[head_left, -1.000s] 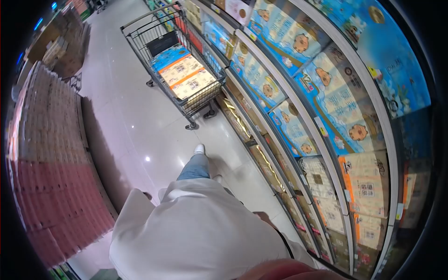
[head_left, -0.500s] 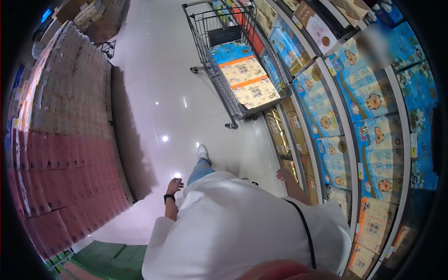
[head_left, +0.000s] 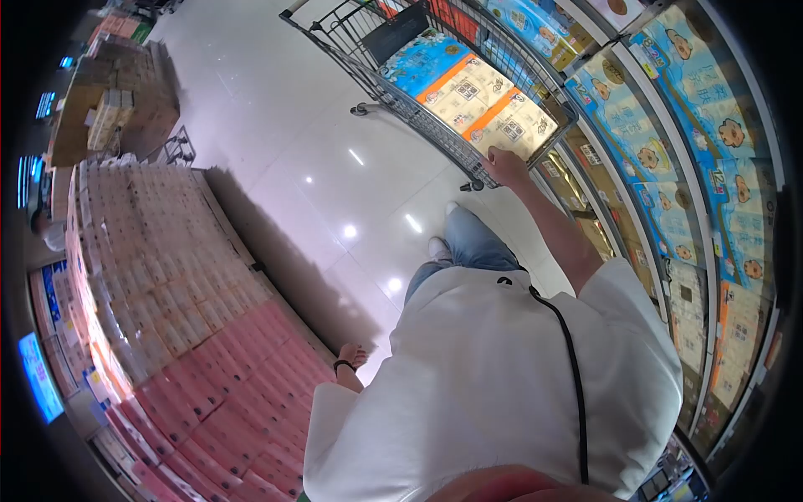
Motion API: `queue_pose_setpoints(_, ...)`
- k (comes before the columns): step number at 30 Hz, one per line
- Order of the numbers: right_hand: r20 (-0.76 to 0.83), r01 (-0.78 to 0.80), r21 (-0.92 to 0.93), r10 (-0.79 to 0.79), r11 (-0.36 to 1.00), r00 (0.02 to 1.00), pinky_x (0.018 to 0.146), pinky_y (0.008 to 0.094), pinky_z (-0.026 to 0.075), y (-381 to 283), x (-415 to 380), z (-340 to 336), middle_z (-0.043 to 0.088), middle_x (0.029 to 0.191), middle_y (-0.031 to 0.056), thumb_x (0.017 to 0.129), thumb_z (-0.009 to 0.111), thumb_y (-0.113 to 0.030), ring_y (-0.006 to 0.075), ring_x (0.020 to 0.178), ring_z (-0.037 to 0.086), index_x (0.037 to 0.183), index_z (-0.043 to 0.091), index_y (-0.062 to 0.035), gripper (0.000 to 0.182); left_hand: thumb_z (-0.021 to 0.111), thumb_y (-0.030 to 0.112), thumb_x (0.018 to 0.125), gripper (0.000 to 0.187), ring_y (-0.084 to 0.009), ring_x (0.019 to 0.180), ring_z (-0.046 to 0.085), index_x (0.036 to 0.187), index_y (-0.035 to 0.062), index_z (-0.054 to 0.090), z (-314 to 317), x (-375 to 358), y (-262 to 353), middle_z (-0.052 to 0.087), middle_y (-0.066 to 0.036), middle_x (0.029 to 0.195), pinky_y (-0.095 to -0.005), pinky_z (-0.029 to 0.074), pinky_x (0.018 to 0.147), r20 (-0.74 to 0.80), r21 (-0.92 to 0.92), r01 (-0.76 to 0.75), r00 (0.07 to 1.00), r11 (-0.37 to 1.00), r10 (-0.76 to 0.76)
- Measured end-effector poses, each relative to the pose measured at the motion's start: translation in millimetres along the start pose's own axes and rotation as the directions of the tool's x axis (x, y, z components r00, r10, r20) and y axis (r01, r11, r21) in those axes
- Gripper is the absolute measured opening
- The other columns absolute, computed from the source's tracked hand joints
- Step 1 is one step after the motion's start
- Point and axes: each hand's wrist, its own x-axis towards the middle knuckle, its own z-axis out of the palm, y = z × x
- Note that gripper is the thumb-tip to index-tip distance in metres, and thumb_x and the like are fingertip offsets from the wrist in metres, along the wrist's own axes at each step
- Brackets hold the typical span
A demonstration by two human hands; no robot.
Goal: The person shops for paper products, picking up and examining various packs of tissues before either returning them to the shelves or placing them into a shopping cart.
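Observation:
A black wire shopping cart (head_left: pixel 447 134) stands on the floor ahead, beside the shelves. In it lie a blue pack of tissue paper (head_left: pixel 422 63) and two cream-and-orange packs of tissue paper (head_left: pixel 510 130). My right hand (head_left: pixel 507 166) reaches forward, its fingers closed at the near end of the cart's basket; the hand itself covers the exact contact. Low at my left side hangs my left hand (head_left: pixel 355 356), wearing a dark wristband, with loosely bent fingers and nothing in them. It is nearest to the stack of pink packs (head_left: pixel 242 385).
Shelves along the right hold blue-and-cream tissue packs (head_left: pixel 728 134) and gold packs (head_left: pixel 590 226) lower down. Pale stacked packs (head_left: pixel 159 243) form a tall block on the left. Cardboard boxes (head_left: pixel 109 117) and a person (head_left: pixel 52 234) are farther off. Shiny floor (head_left: pixel 335 201) runs between.
I have stepped closer to the cart, and the view has turned. My right hand has moved from my side forward to the cart's near end. My left hand still hangs low.

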Motion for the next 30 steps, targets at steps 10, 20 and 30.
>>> queue_pose_setpoints(10,-0.007,0.060,-0.058,-0.061,0.996,0.998,0.062,0.0454,0.049,-19,73,6,0.063,0.065,0.0145,0.098,0.048,-0.054,0.0346,0.066,0.065,0.071,0.063,-0.0057,0.057,0.050,0.018,0.103,0.022,-0.0111,0.075,0.062,0.106,0.0006,0.062,23,-55,469,0.066,-0.006,0.082,-0.0253,0.049,0.065,-0.094,0.187,-0.893,0.399,0.410,0.912)
queue_pose_setpoints(20,0.193,-0.192,-0.072,0.203,0.979,0.960,0.061,0.0433,0.050,-10,172,43,0.064,0.067,0.0132,0.092,0.052,-0.061,0.0321,0.066,0.065,0.076,0.065,-0.0077,0.057,0.059,0.014,0.091,0.022,-0.0282,0.085,0.069,0.105,-0.0019,0.061,202,-205,850,0.069,-0.020,0.091,-0.0359,0.054,0.075,0.231,0.518,-0.853,0.078,-0.055,0.970)
queue_pose_setpoints(30,0.076,-0.148,-0.239,0.171,0.960,0.982,0.081,0.0451,0.054,-32,380,-10,0.070,0.099,0.0153,0.088,0.050,-0.072,0.0297,0.094,0.069,0.112,0.069,-0.0060,0.073,0.080,0.044,0.074,0.093,-0.0396,0.124,0.054,0.137,-0.0091,0.037,282,3,941,0.051,-0.029,0.136,-0.0584,0.049,0.095,0.120,0.424,-0.413,0.908,0.806,0.402)
